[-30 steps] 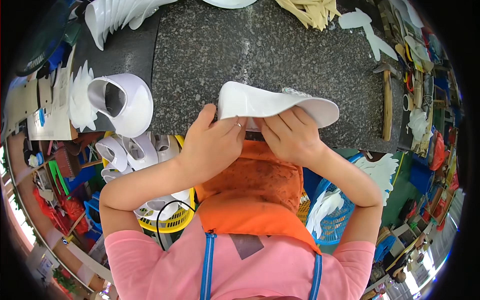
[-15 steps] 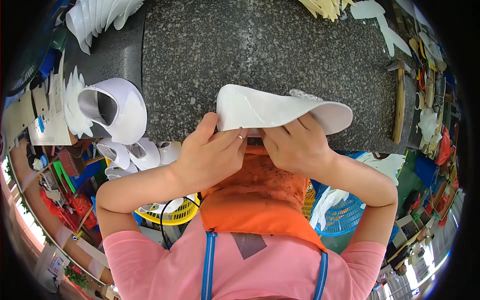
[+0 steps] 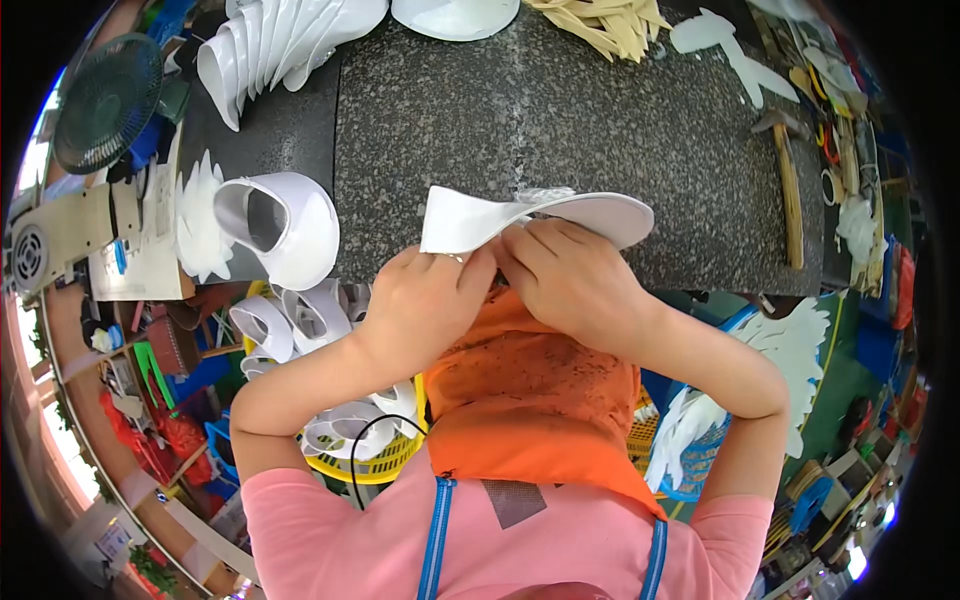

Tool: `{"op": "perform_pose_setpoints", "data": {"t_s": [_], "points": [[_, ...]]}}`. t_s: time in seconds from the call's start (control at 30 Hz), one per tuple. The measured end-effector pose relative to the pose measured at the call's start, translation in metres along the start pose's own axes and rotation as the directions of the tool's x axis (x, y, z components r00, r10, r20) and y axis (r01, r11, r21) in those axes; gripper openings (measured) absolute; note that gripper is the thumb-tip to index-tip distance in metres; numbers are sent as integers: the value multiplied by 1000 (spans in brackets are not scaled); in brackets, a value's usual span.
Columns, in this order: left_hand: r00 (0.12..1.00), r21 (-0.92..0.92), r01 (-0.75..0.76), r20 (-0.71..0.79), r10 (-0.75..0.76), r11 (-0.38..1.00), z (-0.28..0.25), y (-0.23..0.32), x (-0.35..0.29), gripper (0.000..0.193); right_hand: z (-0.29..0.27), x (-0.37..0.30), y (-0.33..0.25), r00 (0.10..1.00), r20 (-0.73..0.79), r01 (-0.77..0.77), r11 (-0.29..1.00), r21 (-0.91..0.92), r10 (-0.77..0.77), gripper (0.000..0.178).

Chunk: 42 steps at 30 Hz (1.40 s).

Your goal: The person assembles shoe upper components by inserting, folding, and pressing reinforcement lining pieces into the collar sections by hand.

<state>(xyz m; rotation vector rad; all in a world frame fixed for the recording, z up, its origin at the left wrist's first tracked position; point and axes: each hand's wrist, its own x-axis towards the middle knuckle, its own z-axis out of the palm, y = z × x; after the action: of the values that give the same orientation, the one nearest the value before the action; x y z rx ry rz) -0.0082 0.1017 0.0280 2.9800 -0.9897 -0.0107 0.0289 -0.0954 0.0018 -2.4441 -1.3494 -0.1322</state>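
A curved white shoe upper (image 3: 590, 212) is held at the near edge of the stone slab. My left hand (image 3: 428, 305) pinches its near edge on the left, thumb and fingers pressed together. Close beside it, my right hand (image 3: 575, 275) grips the same edge with curled fingers, partly hidden behind the knuckles. The piece's left end stands up and its right end flares out. A crumpled clear bit (image 3: 545, 195) lies at its far side. Left of my hands, another white shoe upper (image 3: 305, 235), joined into a ring, sits at the slab's edge.
The dark stone slab (image 3: 600, 110) carries a stack of white uppers (image 3: 285, 40), cream strips (image 3: 605, 25) and a hammer (image 3: 790, 190) at right. Below are a yellow basket (image 3: 375, 465) of uppers and a blue basket (image 3: 690, 465) with white pieces. A fan (image 3: 110, 105) stands far left.
The shoe upper has tilted, with its left end narrower and more upright. Both hands have drawn closer together along its edge. The whole view has shifted, bringing the fan into sight.
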Motion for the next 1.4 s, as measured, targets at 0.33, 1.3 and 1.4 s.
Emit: {"op": "perform_pose_setpoints", "data": {"t_s": [0.33,1.3,1.4], "points": [[972,-304,17,-220,-87,952,15,-9,-1,28,-10,15,10,998,3,-68,998,2,68,11],[967,-461,-49,-242,-73,886,30,-31,-18,36,36,26,-19,931,-299,-185,976,111,210,10],[951,-466,-69,-298,-83,882,32,-33,-15,41,37,25,-22,934,-309,-154,982,109,181,9]]}}
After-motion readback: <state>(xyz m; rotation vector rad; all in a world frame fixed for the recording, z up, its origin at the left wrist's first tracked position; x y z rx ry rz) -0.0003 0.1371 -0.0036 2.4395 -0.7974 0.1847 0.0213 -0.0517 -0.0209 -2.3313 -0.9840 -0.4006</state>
